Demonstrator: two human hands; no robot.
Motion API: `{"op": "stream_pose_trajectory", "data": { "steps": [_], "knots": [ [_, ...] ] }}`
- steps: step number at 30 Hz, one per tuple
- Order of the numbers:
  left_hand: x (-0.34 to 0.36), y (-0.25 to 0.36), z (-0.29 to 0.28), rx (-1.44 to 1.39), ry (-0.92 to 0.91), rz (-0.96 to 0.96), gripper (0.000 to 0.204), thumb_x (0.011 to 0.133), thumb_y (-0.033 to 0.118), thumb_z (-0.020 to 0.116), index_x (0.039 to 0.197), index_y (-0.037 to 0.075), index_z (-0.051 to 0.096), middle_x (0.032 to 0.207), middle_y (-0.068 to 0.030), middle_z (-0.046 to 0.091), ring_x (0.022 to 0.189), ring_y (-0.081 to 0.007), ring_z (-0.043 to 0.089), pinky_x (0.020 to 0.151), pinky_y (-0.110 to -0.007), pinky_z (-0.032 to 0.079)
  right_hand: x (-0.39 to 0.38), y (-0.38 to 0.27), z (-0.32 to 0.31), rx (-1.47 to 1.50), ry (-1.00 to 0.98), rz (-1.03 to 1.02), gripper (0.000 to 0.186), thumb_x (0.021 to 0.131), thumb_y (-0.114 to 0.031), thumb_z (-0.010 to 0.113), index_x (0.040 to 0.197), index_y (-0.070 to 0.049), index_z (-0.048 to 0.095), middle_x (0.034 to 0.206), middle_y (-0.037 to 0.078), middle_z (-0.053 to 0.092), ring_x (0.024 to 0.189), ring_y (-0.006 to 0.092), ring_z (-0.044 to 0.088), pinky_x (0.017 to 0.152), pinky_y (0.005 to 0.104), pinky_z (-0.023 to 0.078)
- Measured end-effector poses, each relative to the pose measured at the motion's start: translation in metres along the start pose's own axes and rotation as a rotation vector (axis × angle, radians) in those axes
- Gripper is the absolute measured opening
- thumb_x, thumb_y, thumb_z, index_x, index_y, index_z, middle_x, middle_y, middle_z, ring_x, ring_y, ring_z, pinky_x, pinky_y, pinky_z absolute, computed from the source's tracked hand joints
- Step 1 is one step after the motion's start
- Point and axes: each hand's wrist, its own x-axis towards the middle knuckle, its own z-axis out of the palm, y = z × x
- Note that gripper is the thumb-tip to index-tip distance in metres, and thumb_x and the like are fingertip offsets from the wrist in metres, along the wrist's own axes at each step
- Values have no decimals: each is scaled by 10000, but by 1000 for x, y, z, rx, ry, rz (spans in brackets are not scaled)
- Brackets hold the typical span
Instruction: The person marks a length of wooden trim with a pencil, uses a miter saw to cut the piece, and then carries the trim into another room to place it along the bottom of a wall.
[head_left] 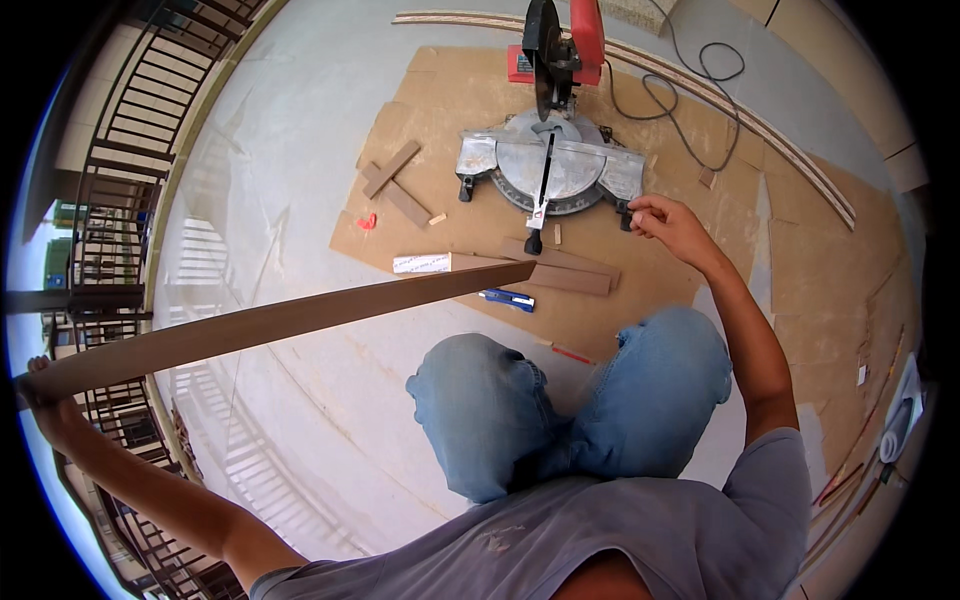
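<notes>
A long brown plank [290, 318] slants across the view, its pointed end over the cardboard and its other end gripped by my left hand [48, 388] at the far left. My right hand [665, 225] is at the right end of the miter saw's table, beside its black foot. Its fingers are curled closed, and what they hold, if anything, is hidden. The miter saw [550, 165] has a grey metal table, a raised dark blade guard and a red body. Under the plank's pointed end lie brown offcut boards [575, 278] and a blue utility knife [507, 299].
Cardboard sheets [430, 95] cover the floor under the saw. Short brown offcuts [400, 190] and a red scrap [367, 221] lie left of it. A black cord [690, 75] loops behind, near long thin strips [790, 140]. A dark railing [150, 130] runs along the left.
</notes>
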Motion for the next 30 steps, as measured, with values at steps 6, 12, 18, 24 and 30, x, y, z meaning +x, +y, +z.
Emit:
{"op": "stream_pose_trajectory", "data": {
  "steps": [6, 12, 18, 24, 30],
  "knots": [
    [-242, -242, 66, -583, -41, -443, 437, 1074, 391, 549, 1067, -46, 539, 1009, -141, 537, 912, -284, 500, 883, -414, 478, 0, -76, 19, -257, -209, -168, 390, 974, -281, 704, 1257, -18, 654, 1055, 94, 707, 966, 189, 664, 881, 336, 534],
    [-518, -311, 221, -974, 42, -1016, 524, 1068, 423, 540, 1174, -88, 498, 1093, -177, 556, 1080, -335, 560, 1049, -451, 511, 24, -80, 93, -595, -632, -178, 507, 951, -335, 725, 1332, -26, 597, 1158, 156, 694, 1076, 286, 682, 953, 402, 522],
    [-627, -336, 264, -920, -474, -1459, 545, 1092, 487, 449, 1216, -24, 591, 1355, -217, 601, 1315, -357, 544, 1169, -513, 412, 37, -11, 113, -153, -888, 182, 444, 980, -289, 663, 1270, 34, 570, 1052, 201, 699, 878, 327, 704, 866, 440, 543],
    [-638, -347, 191, -400, -1020, -1534, 529, 1104, 474, 429, 1157, 3, 664, 1358, -228, 640, 1261, -330, 611, 1101, -467, 466, 18, 30, -23, -775, -341, 14, 382, 989, -382, 662, 1095, -20, 598, 843, 200, 660, 796, 343, 665, 722, 463, 495],
    [-652, -347, 139, -177, -967, -1563, 413, 1091, 351, 527, 1244, -19, 627, 1279, -190, 681, 1192, -276, 642, 1042, -415, 509, 20, 87, -141, -921, -100, 101, 404, 958, -410, 695, 974, -28, 564, 824, 211, 625, 801, 386, 613, 738, 464, 470]
  ]
}}
